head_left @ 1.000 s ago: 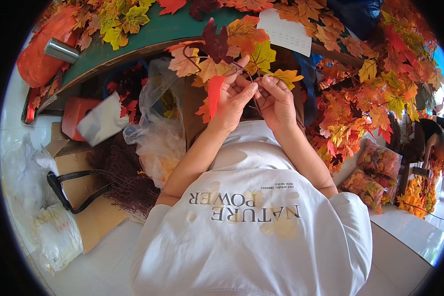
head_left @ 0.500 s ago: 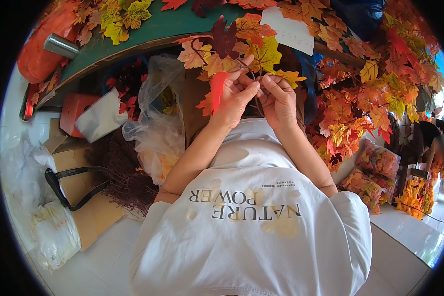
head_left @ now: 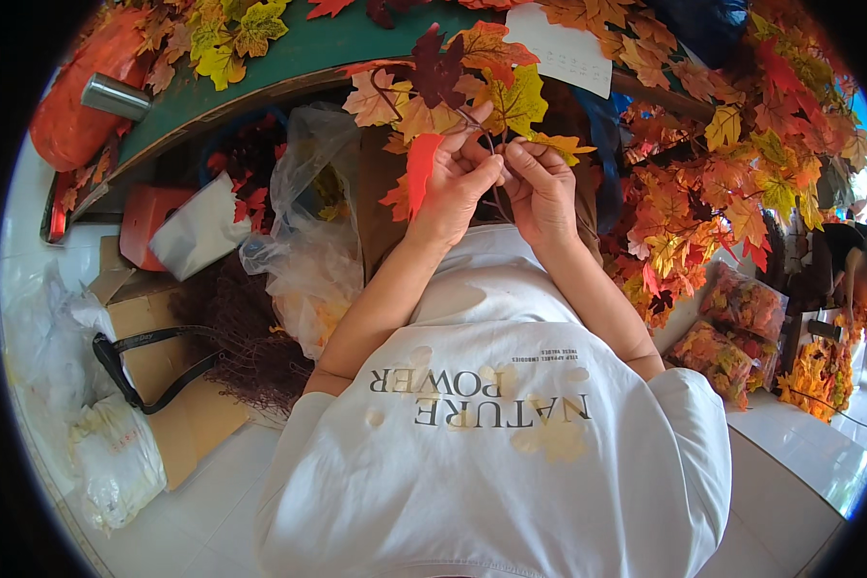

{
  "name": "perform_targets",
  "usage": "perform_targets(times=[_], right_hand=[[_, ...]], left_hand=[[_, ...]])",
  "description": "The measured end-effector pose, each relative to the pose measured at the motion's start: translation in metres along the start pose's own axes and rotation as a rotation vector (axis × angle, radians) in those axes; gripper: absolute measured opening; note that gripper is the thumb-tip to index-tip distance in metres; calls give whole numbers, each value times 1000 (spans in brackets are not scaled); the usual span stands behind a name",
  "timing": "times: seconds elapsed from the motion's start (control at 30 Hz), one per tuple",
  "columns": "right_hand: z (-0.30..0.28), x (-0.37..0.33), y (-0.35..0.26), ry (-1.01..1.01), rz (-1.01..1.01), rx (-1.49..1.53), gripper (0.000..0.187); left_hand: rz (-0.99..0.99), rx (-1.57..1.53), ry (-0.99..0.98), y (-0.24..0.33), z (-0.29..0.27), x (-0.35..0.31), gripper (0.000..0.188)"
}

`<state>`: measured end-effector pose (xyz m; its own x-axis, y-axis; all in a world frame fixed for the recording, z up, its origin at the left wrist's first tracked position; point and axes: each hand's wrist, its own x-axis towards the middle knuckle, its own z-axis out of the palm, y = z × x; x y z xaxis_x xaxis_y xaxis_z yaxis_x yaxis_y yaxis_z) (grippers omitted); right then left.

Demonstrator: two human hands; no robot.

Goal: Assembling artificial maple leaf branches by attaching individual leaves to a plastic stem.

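Close together in front of my body, my left hand [head_left: 453, 188] and my right hand [head_left: 543, 191] are closed on an artificial maple branch [head_left: 492, 142]. Its thin brown stem runs between my fingertips. Around the top of the stem spread a dark maroon leaf [head_left: 437, 72], an orange leaf [head_left: 496, 48] and a yellow-green leaf [head_left: 516, 101]. A smooth red piece [head_left: 421, 173], leaf or strip, hangs beside my left fingers. With thumb and fingertips my right hand pinches near the stem; the exact spot is hidden.
A green-topped table [head_left: 332, 43] edges the far side, bearing loose leaves and a white paper [head_left: 559, 53]. Leaf garlands [head_left: 703, 193] hang at right. Left are a clear plastic bag [head_left: 308, 222], brown stems [head_left: 250, 328] and a cardboard box [head_left: 188, 414]. Another person [head_left: 843, 260] is far right.
Both hands stay on the branch with only small finger shifts. The yellow leaf tip near my right hand sits slightly further left. The whole view has tilted a little.
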<state>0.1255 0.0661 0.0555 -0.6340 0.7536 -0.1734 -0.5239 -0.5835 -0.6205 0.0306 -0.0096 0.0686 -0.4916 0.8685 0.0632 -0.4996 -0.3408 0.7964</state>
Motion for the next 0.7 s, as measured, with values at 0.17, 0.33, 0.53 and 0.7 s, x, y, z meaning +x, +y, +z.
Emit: perform_targets(times=[0.17, 0.33, 0.53, 0.7], right_hand=[[-9, 0, 4, -55, -28, -43, 9], [-11, -6, 9, -36, -26, 36, 7], [-21, 1, 7, 14, 150, 279, 6], [-24, 1, 8, 42, 246, 330, 9]], left_hand=[[-6, 12, -9, 0, -1, 1, 57], [-1, 20, -11, -3, -3, 4, 54], [-29, 59, -47, -7, -2, 2, 50], [-18, 75, -25, -12, -1, 2, 50]])
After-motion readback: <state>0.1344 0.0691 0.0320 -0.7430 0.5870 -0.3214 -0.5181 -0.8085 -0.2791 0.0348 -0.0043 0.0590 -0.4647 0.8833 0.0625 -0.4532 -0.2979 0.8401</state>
